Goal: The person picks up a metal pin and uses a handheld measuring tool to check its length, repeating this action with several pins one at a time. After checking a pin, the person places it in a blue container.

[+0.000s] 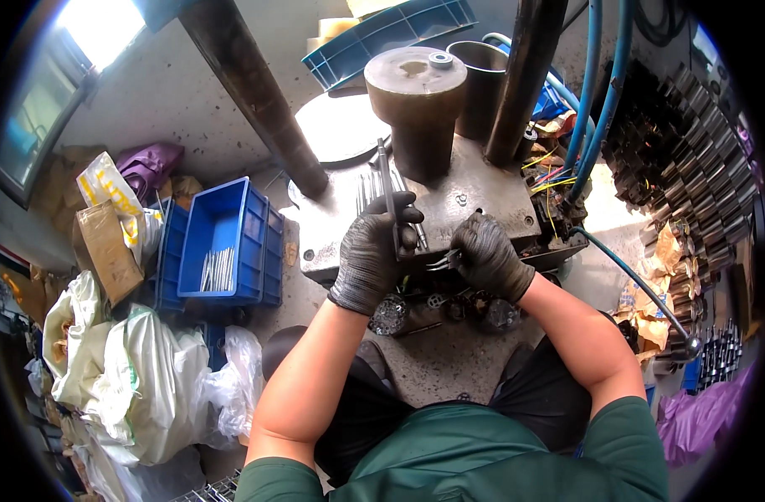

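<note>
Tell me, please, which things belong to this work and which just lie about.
Likely in the work:
dark bar, in left hand
small metal pieces, at right hand
thin rods on metal block

Likely just lying about:
white sacks
cardboard
clear bag

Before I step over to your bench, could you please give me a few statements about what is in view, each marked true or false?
1. The left hand holds a long dark bar. True.
2. The right hand is bare. False: it wears a dark glove, and slim metal pieces jut from its fingers.
3. Slim silvery rods lie in the blue bin on the left. True.
4. The small metal ring lies on the floor. False: it sits on top of the round steel block.
5. A purple bag lies at the far right. True.
</note>
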Demonstrator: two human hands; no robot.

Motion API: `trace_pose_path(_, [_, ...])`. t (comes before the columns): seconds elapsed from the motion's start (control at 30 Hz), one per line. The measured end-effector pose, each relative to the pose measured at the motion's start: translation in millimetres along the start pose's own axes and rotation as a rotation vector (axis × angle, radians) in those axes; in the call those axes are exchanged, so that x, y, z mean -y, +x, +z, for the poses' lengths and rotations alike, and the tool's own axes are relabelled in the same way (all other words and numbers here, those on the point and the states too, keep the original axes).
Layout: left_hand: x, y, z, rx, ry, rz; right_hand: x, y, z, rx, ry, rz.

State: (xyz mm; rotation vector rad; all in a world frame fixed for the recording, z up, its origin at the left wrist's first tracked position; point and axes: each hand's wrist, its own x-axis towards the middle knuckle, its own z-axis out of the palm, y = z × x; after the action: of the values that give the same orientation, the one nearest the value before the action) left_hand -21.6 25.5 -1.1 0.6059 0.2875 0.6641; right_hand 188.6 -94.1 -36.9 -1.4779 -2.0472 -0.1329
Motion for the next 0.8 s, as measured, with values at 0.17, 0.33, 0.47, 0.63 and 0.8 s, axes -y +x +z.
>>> trace_pose_path(0.17, [14.4,-6.5,18.8,-0.114,0.468,0.029,31.6,7.7,-24.3,-0.181,0.735,0.586])
trace_pose_path(0.33, [36.3,-6.5,30.1,-0.122,0.588,-0.112,42.8,11.0,-34.0,-0.346,1.444,0.848])
trace_pose_path(0.47, [50.0,-4.4,33.4,-0.064,0.661,0.003,28.1,3.9,-27.9,-0.260,1.341,0.888])
trace_pose_path(0.63, [36.7,-2.4,29.0,-0.181,0.420,-0.167,29.9,1.8,-51.7,-0.111,1.408,0.951])
trace_pose_path(0.8, [26.6,3.5,27.4,-0.254,0.284,-0.092,22.3,-7.1,-62.8,-0.002,0.217,0.411])
